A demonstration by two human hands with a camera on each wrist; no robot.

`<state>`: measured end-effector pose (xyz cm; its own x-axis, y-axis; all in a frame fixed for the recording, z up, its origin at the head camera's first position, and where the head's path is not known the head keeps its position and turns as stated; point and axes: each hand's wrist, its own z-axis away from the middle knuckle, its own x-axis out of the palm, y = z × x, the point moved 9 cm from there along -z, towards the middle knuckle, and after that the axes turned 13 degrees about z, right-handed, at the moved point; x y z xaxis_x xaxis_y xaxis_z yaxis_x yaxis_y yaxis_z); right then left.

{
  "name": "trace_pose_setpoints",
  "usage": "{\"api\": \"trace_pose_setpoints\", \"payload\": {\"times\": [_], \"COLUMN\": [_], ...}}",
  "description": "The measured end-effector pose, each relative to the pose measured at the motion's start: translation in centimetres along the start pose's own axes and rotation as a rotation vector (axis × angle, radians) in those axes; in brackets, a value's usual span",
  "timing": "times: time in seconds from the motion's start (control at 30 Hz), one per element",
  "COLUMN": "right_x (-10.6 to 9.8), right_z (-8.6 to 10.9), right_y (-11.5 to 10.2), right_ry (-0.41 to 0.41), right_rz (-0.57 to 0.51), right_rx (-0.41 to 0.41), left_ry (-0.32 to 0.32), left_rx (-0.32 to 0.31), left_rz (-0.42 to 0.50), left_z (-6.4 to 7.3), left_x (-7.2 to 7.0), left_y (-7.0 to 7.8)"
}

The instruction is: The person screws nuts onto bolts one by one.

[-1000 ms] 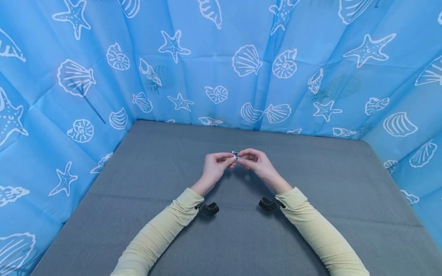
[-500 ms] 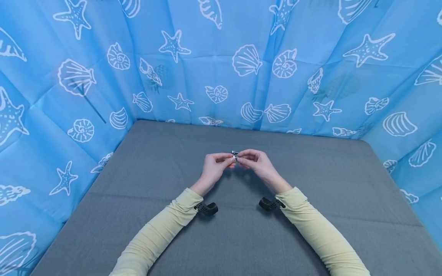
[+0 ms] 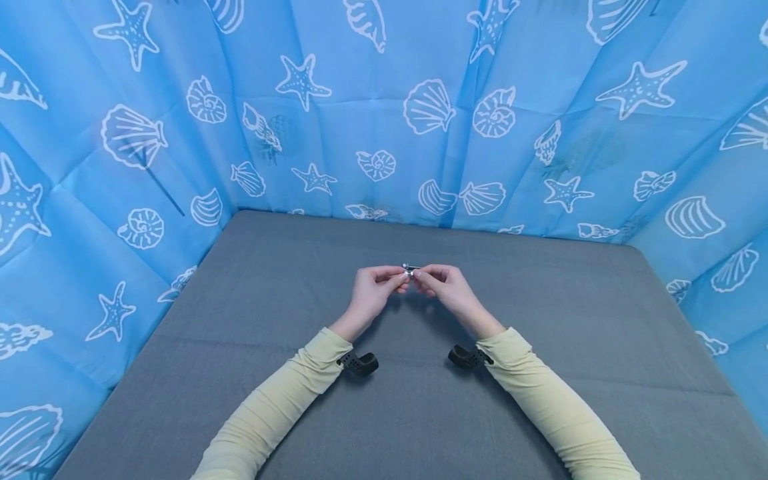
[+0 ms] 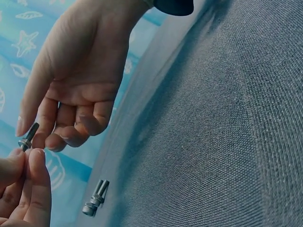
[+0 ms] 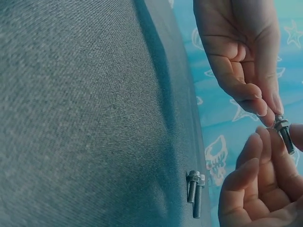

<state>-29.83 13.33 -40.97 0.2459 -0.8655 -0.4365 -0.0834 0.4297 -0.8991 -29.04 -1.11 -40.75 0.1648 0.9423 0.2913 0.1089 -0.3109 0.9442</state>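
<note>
Both hands meet over the table around one small metal bolt point(image 5: 285, 135) with a hex collar. My left hand point(image 3: 371, 293) pinches it near its head between thumb and fingertips. From the other side, my right hand point(image 3: 450, 290) has thumb and fingertip about the threaded shaft, right at the collar. In the left wrist view, the shaft point(image 4: 31, 131) shows between these fingertips, with the other right fingers loosely curled. Close behind the hands, two more bolts point(image 5: 195, 191) lie side by side on the table, partly hidden in the head view.
A grey cloth covers the table point(image 3: 396, 413). Blue curtains point(image 3: 372, 120) with white shells and starfish stand along the back and both sides. Black wrist cameras point(image 3: 359, 363) sit on the inner side of each wrist.
My right fingers have shifted slightly along the held bolt, and its shaft shows less between the hands now. The left hand stays almost still. More of the bolts behind shows.
</note>
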Motion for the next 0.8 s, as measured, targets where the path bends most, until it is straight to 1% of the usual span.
{"api": "trace_pose_setpoints", "payload": {"times": [0.13,0.23,0.3,0.4,0.5,0.63,0.8], "right_x": [0.04,0.04,0.03,0.07,0.22,0.26,0.07], "right_z": [0.00,-0.08,-0.14,-0.13,-0.15,-0.15,-0.08], "right_y": [-0.19,-0.32,-0.34,-0.27,0.02,0.18,-0.34], "right_ry": [-0.001,-0.001,0.000,-0.004,-0.015,-0.018,-0.007], "right_rz": [-0.032,-0.062,-0.062,-0.036,-0.021,-0.029,-0.056], "right_rx": [-0.023,-0.052,-0.062,-0.053,-0.022,-0.011,-0.064], "left_ry": [0.006,0.011,0.012,0.006,-0.004,0.001,0.018], "left_rx": [0.017,0.011,0.004,-0.002,0.000,0.000,-0.012], "left_rz": [-0.009,-0.019,-0.019,-0.018,-0.009,-0.010,-0.024], "left_z": [-0.02,-0.06,-0.07,-0.06,-0.07,-0.12,-0.13], "left_x": [-0.03,-0.07,-0.08,-0.03,0.00,-0.13,-0.24], "left_y": [0.11,0.07,0.04,0.05,0.06,0.02,-0.24]}}
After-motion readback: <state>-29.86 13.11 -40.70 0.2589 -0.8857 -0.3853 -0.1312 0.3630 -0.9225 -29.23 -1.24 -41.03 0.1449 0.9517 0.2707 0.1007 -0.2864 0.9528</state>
